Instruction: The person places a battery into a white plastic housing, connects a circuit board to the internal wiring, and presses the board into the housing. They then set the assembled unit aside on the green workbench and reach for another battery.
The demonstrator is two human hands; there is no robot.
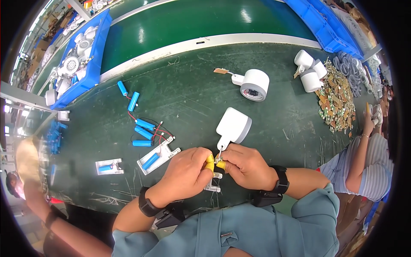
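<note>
Here, the white housing (230, 123) slants lengthwise — stem (222, 143) pointing down-left, personward — while left hand (188, 170) and right hand (250, 167) pinch a small part (218, 160).

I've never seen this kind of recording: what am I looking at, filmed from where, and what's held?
No machine: you see a person's left hand and right hand, wearing yellow finger covers. The picture comes from a fisheye camera on that person's head, looking down, so straight edges bend. The right hand seems to pinch a small part near the neck of a white cylindrical housing, the left hand close by; fingers hide the details. On the green worktable are blue battery cells, more white housings and a heap of small circuit boards.
</note>
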